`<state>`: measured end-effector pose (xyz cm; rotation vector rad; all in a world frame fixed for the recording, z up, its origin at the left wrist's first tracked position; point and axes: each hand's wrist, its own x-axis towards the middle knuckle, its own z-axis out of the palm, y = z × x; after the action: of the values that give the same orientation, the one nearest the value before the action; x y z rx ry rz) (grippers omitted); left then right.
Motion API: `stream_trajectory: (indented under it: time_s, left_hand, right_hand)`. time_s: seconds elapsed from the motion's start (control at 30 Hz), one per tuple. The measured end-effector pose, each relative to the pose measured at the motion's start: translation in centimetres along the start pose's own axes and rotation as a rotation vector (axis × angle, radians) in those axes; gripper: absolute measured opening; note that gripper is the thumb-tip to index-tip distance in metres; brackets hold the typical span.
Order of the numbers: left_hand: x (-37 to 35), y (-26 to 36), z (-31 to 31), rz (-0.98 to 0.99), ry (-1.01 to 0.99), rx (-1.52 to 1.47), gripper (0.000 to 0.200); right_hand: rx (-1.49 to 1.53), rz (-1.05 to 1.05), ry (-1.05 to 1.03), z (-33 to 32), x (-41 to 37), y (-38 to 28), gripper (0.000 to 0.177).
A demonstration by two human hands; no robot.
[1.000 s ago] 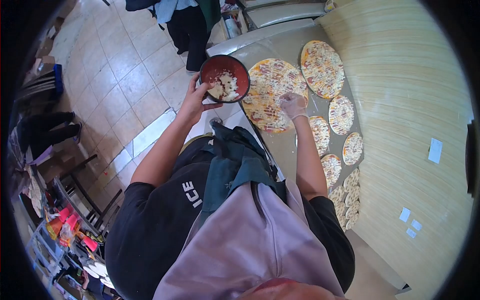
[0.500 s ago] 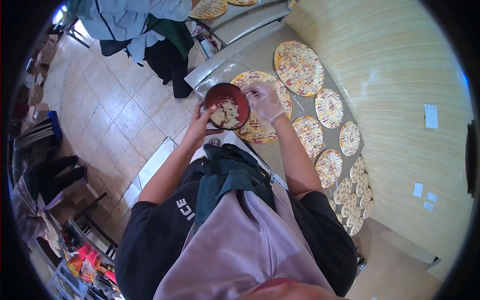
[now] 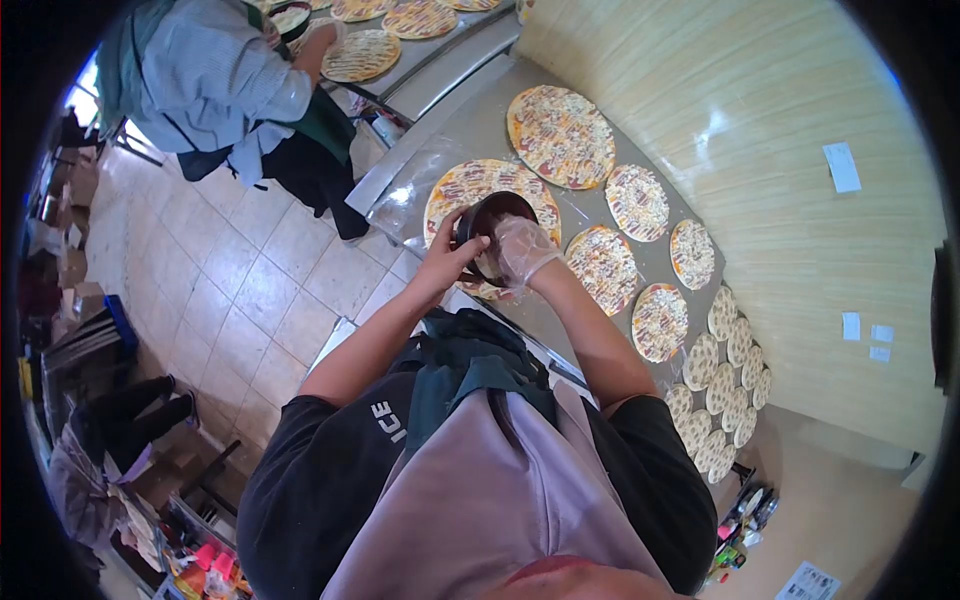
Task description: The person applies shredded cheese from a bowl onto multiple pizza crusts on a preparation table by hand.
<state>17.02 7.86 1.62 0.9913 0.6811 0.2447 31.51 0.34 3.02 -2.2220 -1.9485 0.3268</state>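
My left hand [image 3: 452, 258] grips the rim of a dark bowl [image 3: 472, 222], its thumb over the edge. The bowl is tilted toward my right hand [image 3: 524, 252], which wears a clear plastic glove and reaches inside; its fingertips are hidden in the bowl, so their hold cannot be made out. Below the bowl lies a large pizza [image 3: 455, 190] topped with sauce lines and bits of cheese. Another large pizza [image 3: 560, 135] lies beyond it on the metal table [image 3: 590, 213]. Smaller topped pizzas [image 3: 601, 268] are to the right.
Many small pizzas [image 3: 722, 386] cover the table's far right end. A wooden-look wall [image 3: 760, 190] borders the table. At the upper left a co-worker [image 3: 215, 80] reaches a gloved hand over pizzas on another table. Another person [image 3: 100, 430] is at the lower left.
The bowl has tilted and moved right and slightly down in view. My right hand has gone from beside the bowl to inside it. The co-worker's arm has come into view.
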Motion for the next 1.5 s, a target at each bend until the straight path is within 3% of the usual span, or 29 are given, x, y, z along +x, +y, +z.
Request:
stream_trajectory:
  time_s: [0.03, 0.1, 0.17, 0.23, 0.3, 0.33, 0.37, 0.47, 0.5, 0.57, 0.6, 0.63, 0.7, 0.83, 0.9, 0.97, 1.1, 1.2, 1.23, 1.3, 1.33, 1.4, 1.43, 1.5]
  left_hand:
    - [0.3, -0.1, 0.5, 0.047, 0.026, 0.001, 0.070]
    - [1.2, -0.8, 0.9, 0.101, 0.044, 0.003, 0.069]
    - [2.4, -2.7, 1.0, 0.228, 0.170, 0.267, 0.068]
    - [2.9, -3.4, 1.5, 0.251, 0.164, 0.285, 0.067]
    - [3.4, -4.0, 1.8, 0.297, 0.159, 0.322, 0.067]
    - [3.7, -4.3, 1.9, 0.212, 0.128, 0.271, 0.067]
    - [4.0, -4.6, 2.0, 0.214, 0.125, 0.271, 0.067]
    - [3.7, -2.6, 3.3, 0.051, -0.010, 0.024, 0.067]
    - [3.6, -1.8, 3.8, 0.054, -0.011, 0.023, 0.067]
    - [3.9, -1.1, 4.5, -0.105, -0.023, -0.128, 0.072]
    - [4.4, -1.0, 4.7, -0.116, -0.050, -0.179, 0.076]
    - [5.0, -0.9, 4.9, -0.116, -0.048, -0.185, 0.076]
    - [6.3, -0.9, 5.7, -0.164, -0.006, -0.263, 0.075]
    - [10.0, -1.2, 6.6, -0.147, 0.027, -0.329, 0.064]
    - [11.4, -1.4, 6.7, -0.140, 0.074, -0.355, 0.072]
    - [12.5, -1.4, 6.4, -0.118, 0.062, -0.372, 0.071]
    - [12.3, -1.0, 4.5, -0.088, 0.087, -0.370, 0.069]
    - [10.2, -0.5, 3.3, -0.119, 0.151, -0.406, 0.057]
    - [9.5, -0.7, 2.9, -0.121, 0.161, -0.408, 0.057]
    - [8.4, -0.9, 2.0, -0.145, 0.183, -0.461, 0.057]
    - [7.9, -1.2, 1.6, -0.151, 0.210, -0.439, 0.056]
    - [7.1, -1.8, 0.7, -0.149, 0.221, -0.460, 0.060]
    - [6.7, -1.9, 0.4, -0.153, 0.226, -0.480, 0.063]
    - [6.0, -2.1, -0.2, -0.130, 0.230, -0.482, 0.062]
  right_hand:
    - [0.099, 0.130, -0.052, 0.4, -0.3, 0.2, 0.023]
    - [0.161, 0.146, -0.108, 1.3, -1.4, 1.1, 0.022]
    - [0.175, -0.010, -0.217, 3.7, -2.3, 2.7, 0.028]
    - [0.283, 0.055, -0.122, 2.1, -3.2, 1.5, 0.025]
    - [0.734, 0.246, -0.131, 1.5, -3.4, 1.4, 0.025]
    - [0.857, 0.411, -0.172, 1.7, -3.3, 1.3, 0.022]
    - [0.856, 0.412, -0.170, 2.2, -3.3, 1.7, 0.022]
    - [1.335, 0.560, -0.028, 3.0, -3.1, 3.2, 0.016]
    - [1.333, 0.558, -0.026, 3.0, -2.7, 4.1, 0.016]
    - [0.763, 0.500, 0.054, 3.3, -1.7, 6.0, 0.017]
    - [0.714, 0.536, 0.108, 2.7, -1.1, 6.5, 0.016]
    - [0.710, 0.535, 0.103, 2.2, -0.5, 7.4, 0.016]
    - [1.310, 0.538, 0.256, 1.1, 0.4, 9.6, 0.018]
    - [1.375, 0.642, 0.255, -3.0, 3.4, 15.7, 0.020]
    - [1.408, 0.634, 0.218, -2.7, 4.4, 20.6, 0.023]
    - [1.254, 0.639, 0.298, -2.7, 5.4, 24.1, 0.024]
    - [1.164, 0.761, 0.213, -0.2, 7.4, 31.2, 0.028]
    - [0.716, 0.833, -0.009, 0.1, 9.6, 30.9, 0.026]
    - [0.719, 0.829, -0.019, 1.4, 10.2, 31.9, 0.026]
    - [0.480, 0.467, -0.083, 3.7, 11.6, 33.5, 0.019]
    - [0.482, 0.460, -0.086, 3.3, 12.5, 32.5, 0.019]
    - [0.195, 0.382, -0.045, 2.2, 14.8, 30.4, 0.018]
    - [0.195, 0.371, -0.047, 1.8, 16.1, 29.8, 0.018]
    - [0.554, 0.624, -0.071, 1.2, 18.8, 28.8, 0.018]
